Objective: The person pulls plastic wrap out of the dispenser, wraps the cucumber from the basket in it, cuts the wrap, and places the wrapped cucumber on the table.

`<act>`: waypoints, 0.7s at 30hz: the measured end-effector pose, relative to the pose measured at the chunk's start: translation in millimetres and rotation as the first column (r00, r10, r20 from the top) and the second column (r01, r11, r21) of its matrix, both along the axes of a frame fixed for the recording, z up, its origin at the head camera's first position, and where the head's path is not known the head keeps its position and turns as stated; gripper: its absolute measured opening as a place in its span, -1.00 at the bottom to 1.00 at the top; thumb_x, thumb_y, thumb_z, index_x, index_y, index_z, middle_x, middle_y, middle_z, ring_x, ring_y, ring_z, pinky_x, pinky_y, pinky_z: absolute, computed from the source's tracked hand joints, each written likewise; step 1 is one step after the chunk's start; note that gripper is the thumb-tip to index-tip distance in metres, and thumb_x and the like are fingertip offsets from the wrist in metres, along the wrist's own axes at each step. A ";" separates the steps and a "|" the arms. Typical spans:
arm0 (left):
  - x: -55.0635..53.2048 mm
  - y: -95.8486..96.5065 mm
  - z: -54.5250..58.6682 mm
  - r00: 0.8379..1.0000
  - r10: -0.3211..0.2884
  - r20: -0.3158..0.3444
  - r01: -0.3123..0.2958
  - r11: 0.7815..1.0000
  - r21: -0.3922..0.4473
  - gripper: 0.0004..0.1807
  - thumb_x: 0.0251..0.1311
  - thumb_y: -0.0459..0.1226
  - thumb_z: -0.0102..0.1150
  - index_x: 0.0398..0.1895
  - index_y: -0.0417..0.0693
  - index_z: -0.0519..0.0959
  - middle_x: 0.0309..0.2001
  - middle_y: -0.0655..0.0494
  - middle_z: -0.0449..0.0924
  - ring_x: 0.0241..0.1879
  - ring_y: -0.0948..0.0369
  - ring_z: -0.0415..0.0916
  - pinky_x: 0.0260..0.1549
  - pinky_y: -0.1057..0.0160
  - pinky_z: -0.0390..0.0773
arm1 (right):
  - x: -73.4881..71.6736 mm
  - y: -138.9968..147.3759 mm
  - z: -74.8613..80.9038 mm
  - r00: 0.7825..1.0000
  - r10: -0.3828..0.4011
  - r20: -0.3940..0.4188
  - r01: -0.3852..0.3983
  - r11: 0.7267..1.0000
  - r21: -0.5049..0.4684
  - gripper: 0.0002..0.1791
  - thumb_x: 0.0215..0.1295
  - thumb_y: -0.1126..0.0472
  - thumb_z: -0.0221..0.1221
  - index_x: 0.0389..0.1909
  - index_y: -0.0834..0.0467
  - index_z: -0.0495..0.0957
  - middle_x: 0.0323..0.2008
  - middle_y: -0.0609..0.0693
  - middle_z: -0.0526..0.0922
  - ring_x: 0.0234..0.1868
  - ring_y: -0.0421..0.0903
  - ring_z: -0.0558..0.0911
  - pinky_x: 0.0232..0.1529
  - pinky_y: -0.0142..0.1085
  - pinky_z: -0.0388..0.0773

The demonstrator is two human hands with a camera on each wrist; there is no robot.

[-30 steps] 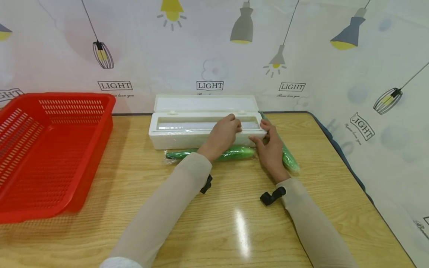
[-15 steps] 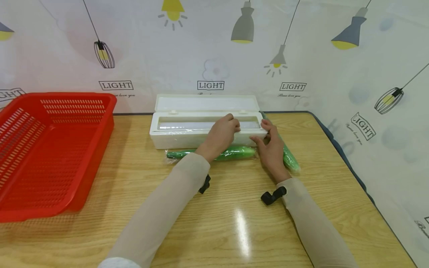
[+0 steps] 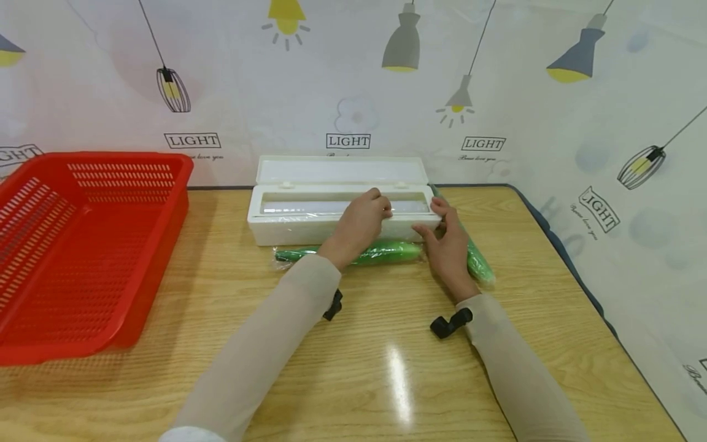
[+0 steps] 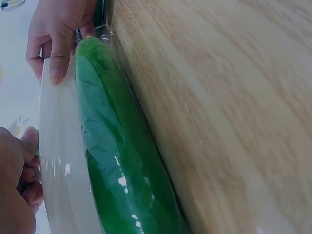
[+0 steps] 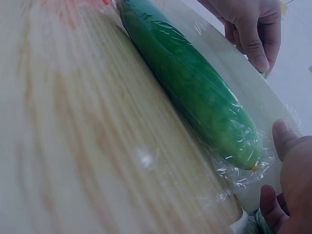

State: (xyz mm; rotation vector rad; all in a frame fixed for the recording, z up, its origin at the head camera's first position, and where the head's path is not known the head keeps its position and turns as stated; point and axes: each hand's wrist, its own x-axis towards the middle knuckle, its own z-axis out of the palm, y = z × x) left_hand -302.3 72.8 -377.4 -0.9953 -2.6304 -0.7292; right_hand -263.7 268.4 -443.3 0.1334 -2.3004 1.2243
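A white cling film dispenser (image 3: 287,232) stands at the back of the table, its lid (image 3: 339,170) raised and a film roll (image 3: 304,207) inside. At its front edge my left hand (image 3: 359,221) pinches a small slide cutter, mostly hidden; a bit of green shows by the fingertips in both wrist views. My right hand (image 3: 448,252) grips the dispenser's right end, thumb (image 5: 282,139) on the front wall. Along the front lies a film-wrapped cucumber (image 3: 386,252), partly covered by my left wrist. Another wrapped cucumber (image 3: 479,264) lies aslant beyond my right hand.
A red plastic basket (image 3: 118,307) stands at the left of the wooden table (image 3: 353,380). Behind the dispenser rises a wall covering (image 3: 248,104) printed with lamps. It also borders the table's right side.
My left hand has slid a little to the left along the dispenser's front edge. My right hand keeps its grip on the right end; the cucumbers stay in place.
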 end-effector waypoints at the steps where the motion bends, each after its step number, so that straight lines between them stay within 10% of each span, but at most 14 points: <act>1: 0.2 -0.9 0.0 1.000 0.001 -0.005 -0.001 1.000 -0.002 -0.80 0.37 -0.30 0.06 -0.16 -0.22 0.64 -0.25 -0.02 0.50 -0.27 0.16 0.50 -0.22 0.33 0.51 | -0.3 0.3 -0.3 1.000 0.001 -0.001 -0.001 1.000 0.001 -0.46 0.22 0.17 0.26 0.18 0.23 0.36 0.34 -0.16 0.30 -0.03 -0.01 0.53 -0.07 -0.29 0.41; 21: 3.4 -17.9 2.2 1.000 -0.008 0.020 0.007 0.999 0.052 -0.81 0.35 -0.33 0.07 -0.17 -0.29 0.63 -0.28 -0.03 0.48 -0.30 0.15 0.50 -0.23 0.39 0.50 | -0.5 -0.3 -0.4 1.000 0.020 -0.006 -0.020 1.000 -0.021 -0.47 0.23 0.18 0.25 0.18 0.25 0.35 0.34 -0.15 0.31 -0.05 0.00 0.53 -0.08 -0.35 0.40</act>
